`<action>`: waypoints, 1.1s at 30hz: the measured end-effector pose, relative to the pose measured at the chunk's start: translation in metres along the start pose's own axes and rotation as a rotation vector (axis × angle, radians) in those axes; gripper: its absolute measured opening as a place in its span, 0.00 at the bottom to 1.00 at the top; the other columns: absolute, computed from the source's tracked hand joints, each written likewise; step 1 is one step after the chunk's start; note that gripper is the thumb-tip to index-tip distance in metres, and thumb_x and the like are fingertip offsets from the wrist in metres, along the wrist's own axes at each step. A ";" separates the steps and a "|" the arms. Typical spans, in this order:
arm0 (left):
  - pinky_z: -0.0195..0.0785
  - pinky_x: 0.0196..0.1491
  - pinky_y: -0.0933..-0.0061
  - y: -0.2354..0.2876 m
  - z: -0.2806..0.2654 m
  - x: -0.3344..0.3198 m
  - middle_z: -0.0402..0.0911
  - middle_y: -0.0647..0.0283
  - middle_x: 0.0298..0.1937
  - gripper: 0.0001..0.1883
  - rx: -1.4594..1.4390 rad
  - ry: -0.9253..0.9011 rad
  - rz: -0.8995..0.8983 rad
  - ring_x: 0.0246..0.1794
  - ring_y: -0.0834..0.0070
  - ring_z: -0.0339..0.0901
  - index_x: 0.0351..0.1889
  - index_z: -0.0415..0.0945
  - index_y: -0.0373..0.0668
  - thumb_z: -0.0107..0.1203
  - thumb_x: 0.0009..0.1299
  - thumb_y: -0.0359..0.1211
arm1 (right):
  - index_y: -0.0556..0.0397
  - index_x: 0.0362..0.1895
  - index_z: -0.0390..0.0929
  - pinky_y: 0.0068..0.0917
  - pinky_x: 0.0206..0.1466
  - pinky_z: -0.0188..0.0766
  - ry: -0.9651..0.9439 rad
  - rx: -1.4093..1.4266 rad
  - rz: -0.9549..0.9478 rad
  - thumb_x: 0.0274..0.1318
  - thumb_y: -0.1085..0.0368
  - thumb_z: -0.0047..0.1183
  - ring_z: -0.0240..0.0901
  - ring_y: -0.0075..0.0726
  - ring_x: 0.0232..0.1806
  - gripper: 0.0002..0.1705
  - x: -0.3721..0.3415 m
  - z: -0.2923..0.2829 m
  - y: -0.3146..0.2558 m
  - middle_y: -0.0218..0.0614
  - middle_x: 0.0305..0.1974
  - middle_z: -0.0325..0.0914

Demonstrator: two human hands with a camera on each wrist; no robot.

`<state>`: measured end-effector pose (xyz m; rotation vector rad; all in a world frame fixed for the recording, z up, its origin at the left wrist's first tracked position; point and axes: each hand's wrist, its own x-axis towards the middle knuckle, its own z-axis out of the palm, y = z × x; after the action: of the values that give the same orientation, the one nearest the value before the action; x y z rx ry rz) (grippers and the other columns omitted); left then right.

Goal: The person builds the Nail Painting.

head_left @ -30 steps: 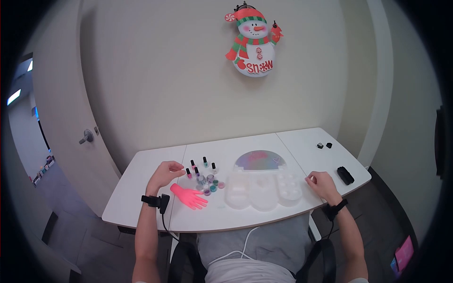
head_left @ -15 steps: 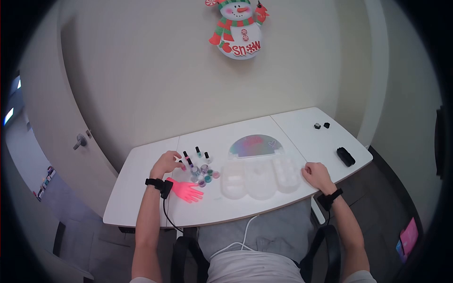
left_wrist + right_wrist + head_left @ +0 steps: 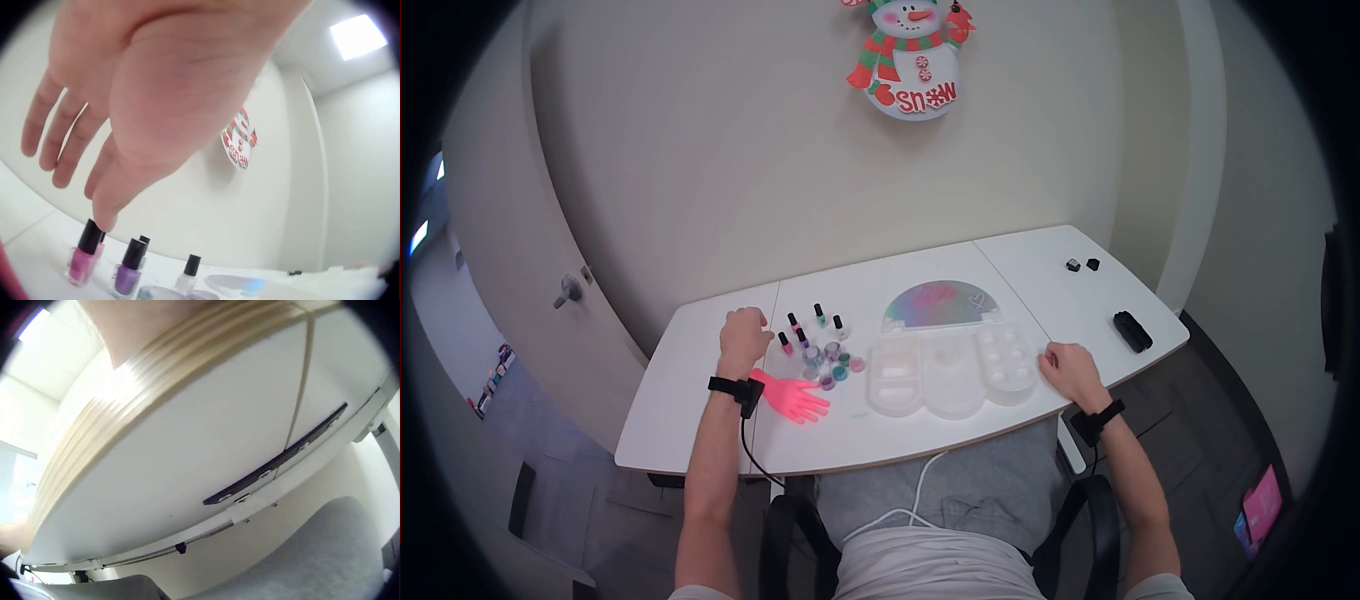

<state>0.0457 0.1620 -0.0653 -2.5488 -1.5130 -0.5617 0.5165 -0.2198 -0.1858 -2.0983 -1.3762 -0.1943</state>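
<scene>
"Looking at the desk [image 3: 665, 420], what could go wrong?"

"The left hand [image 3: 745, 338] is left of the bottles [image 3: 802, 342]. Its fingers are loose and nearly straight, and I see nothing in it. Its thumb hangs right by the front pink bottle [image 3: 80, 265], but I can't tell if they touch. If it bumps the black cap [image 3: 92, 234], I think that bottle could tip, because it's thin. It could knock down the ones beside it, too."

"And the little pots [image 3: 840, 374]?"

"They're bunched up, nearer than the bottles. A low sweep to the right could scatter them. The black cord [image 3: 745, 445] could snag on the desk's near edge if the left arm reached far."

"What about the right hand [image 3: 1072, 371]?"

"It rests just right of the white tray [image 3: 952, 400]. Its fingers are loosely bent and I see nothing in it. If it slid left, it could shove the tray."

"Now count!"

"Five bottles: two pink, one purple, one green-blue, one clear. About seven pots, but they crowd, so I'm not sure. One pink toy hand [image 3: 797, 401], near and left. One tray, with one shiny half-round board [image 3: 941, 306] on its far side. Over on the right, one black case [image 3: 1132, 331] and two tiny dark things [image 3: 1093, 265]."
</scene>
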 end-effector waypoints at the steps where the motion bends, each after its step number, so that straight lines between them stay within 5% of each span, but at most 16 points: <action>1: 0.85 0.58 0.51 0.003 -0.005 -0.002 0.92 0.46 0.50 0.18 0.002 0.010 -0.029 0.56 0.48 0.89 0.46 0.91 0.39 0.80 0.61 0.37 | 0.56 0.31 0.86 0.52 0.41 0.81 0.002 -0.004 0.002 0.65 0.55 0.61 0.85 0.61 0.33 0.17 0.000 0.001 0.000 0.49 0.27 0.86; 7: 0.85 0.54 0.51 0.008 -0.006 -0.007 0.93 0.49 0.38 0.14 -0.046 -0.141 -0.075 0.47 0.50 0.92 0.37 0.92 0.39 0.80 0.61 0.39 | 0.56 0.29 0.86 0.53 0.41 0.81 0.024 -0.010 0.033 0.65 0.54 0.61 0.85 0.61 0.32 0.19 -0.007 0.001 -0.002 0.48 0.26 0.85; 16: 0.85 0.51 0.54 0.038 -0.013 -0.017 0.94 0.51 0.41 0.09 -0.217 -0.319 0.130 0.44 0.53 0.92 0.41 0.94 0.43 0.75 0.64 0.34 | 0.56 0.29 0.86 0.44 0.36 0.78 0.143 0.076 0.058 0.67 0.51 0.63 0.83 0.52 0.28 0.21 0.018 -0.062 -0.080 0.43 0.23 0.83; 21: 0.84 0.51 0.58 0.051 -0.010 -0.012 0.94 0.51 0.43 0.11 -0.228 -0.134 0.214 0.44 0.56 0.92 0.45 0.94 0.41 0.68 0.65 0.28 | 0.60 0.29 0.83 0.37 0.29 0.62 0.050 0.384 -0.016 0.72 0.50 0.63 0.64 0.32 0.21 0.25 0.048 -0.084 -0.122 0.34 0.18 0.72; 24: 0.84 0.53 0.55 0.052 -0.021 -0.015 0.93 0.51 0.45 0.14 -0.293 -0.110 0.177 0.48 0.55 0.91 0.48 0.93 0.41 0.63 0.66 0.26 | 0.61 0.30 0.83 0.36 0.28 0.59 0.037 0.436 -0.028 0.73 0.49 0.62 0.61 0.29 0.22 0.27 0.059 -0.088 -0.141 0.32 0.18 0.69; 33: 0.83 0.60 0.53 -0.015 0.002 0.033 0.93 0.49 0.47 0.17 -0.178 -0.081 0.058 0.52 0.52 0.91 0.50 0.93 0.42 0.59 0.67 0.24 | 0.62 0.33 0.85 0.35 0.28 0.59 -0.020 0.492 -0.052 0.72 0.49 0.63 0.61 0.27 0.22 0.26 0.066 -0.073 -0.150 0.30 0.18 0.70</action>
<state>0.0471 0.1966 -0.0557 -2.7707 -1.4696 -0.6191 0.4302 -0.1692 -0.0376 -1.6600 -1.3288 0.1350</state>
